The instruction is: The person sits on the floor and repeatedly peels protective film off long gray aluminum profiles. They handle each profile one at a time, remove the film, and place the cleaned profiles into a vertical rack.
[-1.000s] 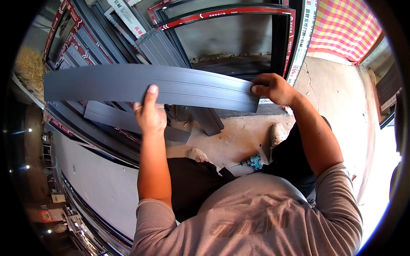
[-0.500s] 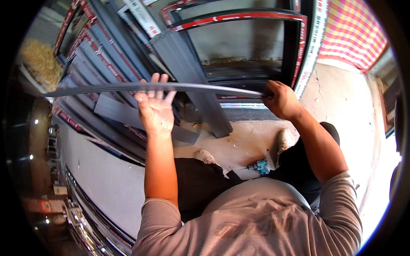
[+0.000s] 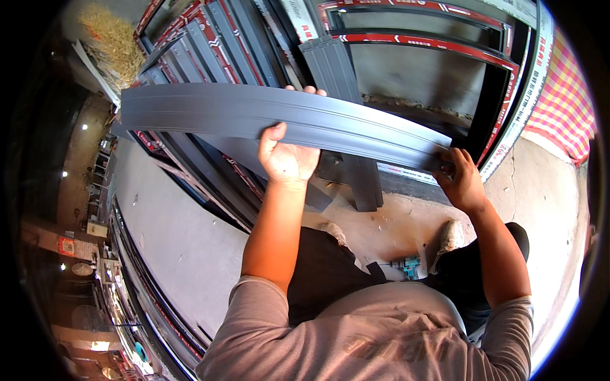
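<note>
A long grey metal profile strip (image 3: 210, 111) with lengthwise grooves spans across in front of me, its broad face turned up toward me. My left hand (image 3: 289, 159) supports it near the middle, thumb on the near face and fingertips showing past the far edge. At the strip's right end, my right hand (image 3: 462, 178) pinches the corner between thumb and fingers. Beyond it leans another grey profile (image 3: 330, 66), its lower end on the floor. A second flat grey piece shows partly beneath the strip on the left.
Dark window frames (image 3: 419, 41) with red tape stand ahead. Several grey profiles (image 3: 197, 47) lean at the far left. A teal power drill (image 3: 410, 267) lies on the floor between my feet. A pale panel (image 3: 171, 197) is at left, a checked cloth (image 3: 562, 95) at right.
The strip has rolled from edge-on to broad face toward me. Both hands now appear farther right and slightly lower in view, along with the surroundings, as the view has shifted.
</note>
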A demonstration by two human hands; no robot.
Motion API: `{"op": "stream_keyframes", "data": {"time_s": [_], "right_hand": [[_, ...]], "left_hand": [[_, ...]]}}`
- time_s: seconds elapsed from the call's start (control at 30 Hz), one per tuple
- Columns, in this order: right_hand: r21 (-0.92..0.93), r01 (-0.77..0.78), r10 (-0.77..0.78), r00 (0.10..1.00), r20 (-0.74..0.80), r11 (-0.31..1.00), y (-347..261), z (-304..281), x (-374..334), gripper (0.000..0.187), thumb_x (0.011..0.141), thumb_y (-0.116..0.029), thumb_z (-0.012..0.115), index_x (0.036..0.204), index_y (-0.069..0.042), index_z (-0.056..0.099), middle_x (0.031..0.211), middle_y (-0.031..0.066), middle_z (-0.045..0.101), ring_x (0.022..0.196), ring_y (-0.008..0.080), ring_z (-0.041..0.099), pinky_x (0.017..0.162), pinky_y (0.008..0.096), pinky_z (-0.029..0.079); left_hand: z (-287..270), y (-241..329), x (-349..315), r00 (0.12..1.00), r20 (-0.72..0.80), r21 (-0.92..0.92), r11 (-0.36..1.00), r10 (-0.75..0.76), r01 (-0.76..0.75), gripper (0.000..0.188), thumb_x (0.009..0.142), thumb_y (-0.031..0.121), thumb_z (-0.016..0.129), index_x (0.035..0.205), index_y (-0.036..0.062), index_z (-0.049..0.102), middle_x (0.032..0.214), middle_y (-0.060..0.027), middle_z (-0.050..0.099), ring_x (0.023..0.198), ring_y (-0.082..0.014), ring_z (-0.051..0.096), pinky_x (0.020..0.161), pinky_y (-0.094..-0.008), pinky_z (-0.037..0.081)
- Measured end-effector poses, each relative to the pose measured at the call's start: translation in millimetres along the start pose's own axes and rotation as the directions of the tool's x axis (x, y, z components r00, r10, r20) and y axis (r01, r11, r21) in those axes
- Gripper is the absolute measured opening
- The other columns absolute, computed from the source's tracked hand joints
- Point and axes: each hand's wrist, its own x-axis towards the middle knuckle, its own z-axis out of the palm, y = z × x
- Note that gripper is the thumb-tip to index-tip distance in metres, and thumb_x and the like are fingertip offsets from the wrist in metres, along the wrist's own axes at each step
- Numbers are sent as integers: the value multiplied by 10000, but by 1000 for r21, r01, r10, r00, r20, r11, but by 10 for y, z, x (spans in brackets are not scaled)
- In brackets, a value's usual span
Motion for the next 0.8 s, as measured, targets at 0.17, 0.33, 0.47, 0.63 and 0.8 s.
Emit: {"op": "stream_keyframes", "data": {"time_s": [0.17,0.33,0.47,0.63,0.8], "right_hand": [[-13,27,-26,998,63,1000,190,71,18,446,847,-113,776,1254,-11,627,1168,216,668,968,355,731,845,418,594],[-32,7,0,980,198,999,140,61,1,521,824,-172,806,1298,-18,656,1162,233,688,923,374,706,820,430,580],[-81,69,-48,970,237,994,233,103,-19,548,827,-207,811,1317,-20,651,1158,248,685,958,383,711,844,441,576],[-94,38,-13,965,261,995,78,46,-59,517,841,-199,800,1301,-10,658,1119,239,693,943,373,715,841,439,569],[24,79,-83,972,218,997,-16,72,-69,468,854,-157,784,1258,46,665,1126,248,701,945,355,728,845,411,581]], "left_hand": [[-12,-55,-10,999,-2,38,998,-51,51,696,796,204,604,1464,27,527,1462,-268,551,1453,-468,447,1268,-573,291],[-46,-119,-44,995,-57,69,994,-78,82,678,800,156,578,1464,33,525,1481,-273,545,1453,-463,457,1261,-570,309],[-107,-173,-71,989,-101,114,986,-107,118,654,815,128,586,1431,-79,520,1422,-238,608,1390,-386,546,1235,-504,362],[-247,-276,-98,984,-126,220,964,-124,149,607,826,81,575,1407,-88,540,1388,-225,633,1354,-396,576,1187,-522,424],[-610,-460,-187,968,-237,352,922,-78,161,346,859,18,607,1192,-38,683,1176,-125,718,1151,-264,658,1052,-455,499]]}}
